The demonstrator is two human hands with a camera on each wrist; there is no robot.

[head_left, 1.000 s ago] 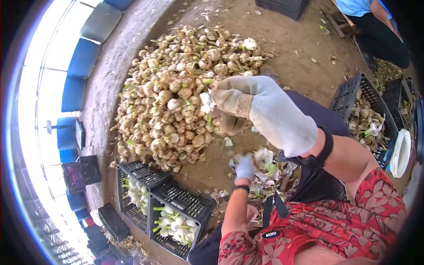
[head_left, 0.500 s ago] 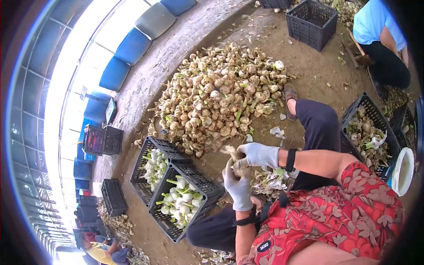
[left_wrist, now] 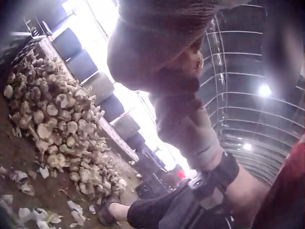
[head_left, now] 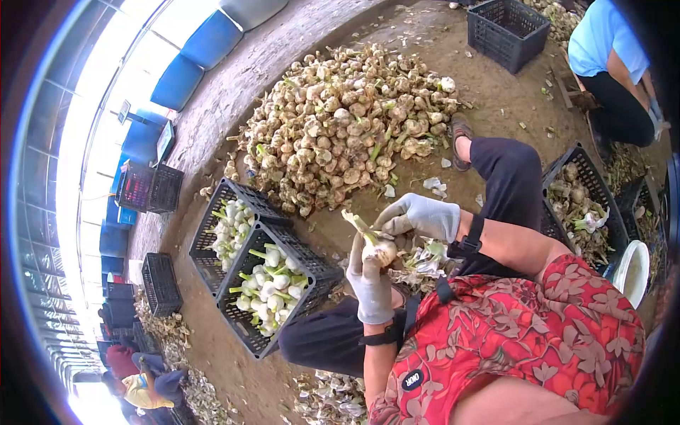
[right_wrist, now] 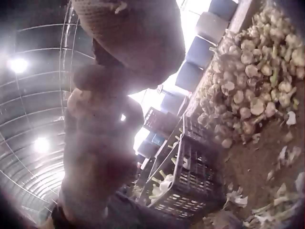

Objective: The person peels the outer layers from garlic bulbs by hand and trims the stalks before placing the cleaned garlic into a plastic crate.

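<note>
The left hand (head_left: 371, 289) grasped a garlic bulb (head_left: 386, 252), the right hand (head_left: 423, 215) just beside that grip; I couldn't tell if it pinched anything. Peeling seemed underway, the next tug wanting steadiness.

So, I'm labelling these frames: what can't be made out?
- Head view: underside of the garlic bulb, hidden by the left hand.
- Head view: whatever the right hand may hold, hidden by its own fingers.
- Head view: head of the person in blue, cut off by the edge.
- Head view: handwork of the person in yellow, too small.
</note>
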